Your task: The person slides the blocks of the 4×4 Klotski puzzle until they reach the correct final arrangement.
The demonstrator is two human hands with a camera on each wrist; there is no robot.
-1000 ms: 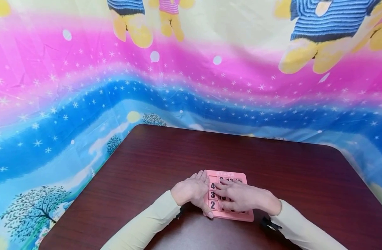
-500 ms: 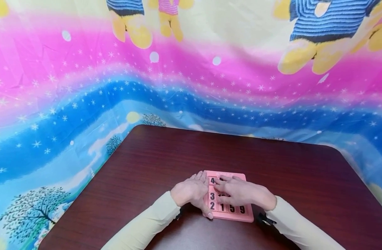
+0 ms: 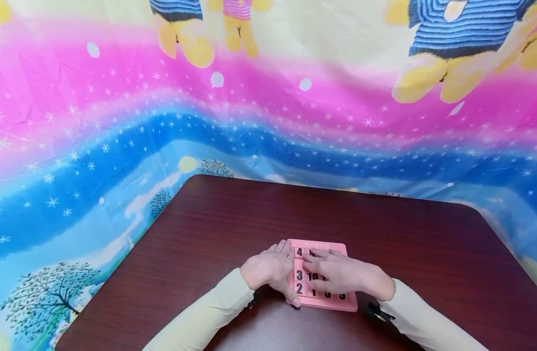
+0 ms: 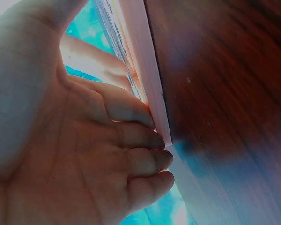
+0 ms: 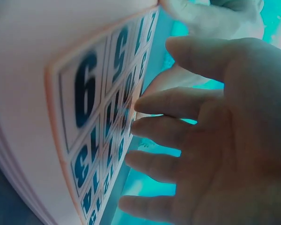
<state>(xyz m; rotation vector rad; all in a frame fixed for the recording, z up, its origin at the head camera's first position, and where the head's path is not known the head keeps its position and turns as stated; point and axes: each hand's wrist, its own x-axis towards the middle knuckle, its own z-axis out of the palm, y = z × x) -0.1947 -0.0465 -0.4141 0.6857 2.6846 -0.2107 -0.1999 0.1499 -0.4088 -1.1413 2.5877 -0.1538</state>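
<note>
A pink sliding number puzzle (image 3: 350,303) lies flat on the table, with black digits on its tiles. My left hand (image 3: 270,268) rests along its left edge, thumb at the near left corner; in the left wrist view its fingertips (image 4: 157,157) touch the puzzle's side. Over the tiles lies my right hand (image 3: 338,274), its fingers fairly straight and spread. The right wrist view has these fingers close to the number tiles (image 5: 86,89). Tile 4 (image 3: 299,252) sits at the top left, with a gap between it and tile 3 (image 3: 299,275). Several tiles are hidden under the right hand.
The dark brown table (image 3: 233,214) extends around the puzzle. Behind it hangs a colourful printed cloth (image 3: 268,107), which also runs down the left side. Both forearms wear pale sleeves (image 3: 211,307), with a black strap piece (image 3: 380,312) by the right wrist.
Tile 4 has slid away from me, from beside tile 3 to the top row. My right hand moved left and forward, then back slightly right. The left hand has stayed in place.
</note>
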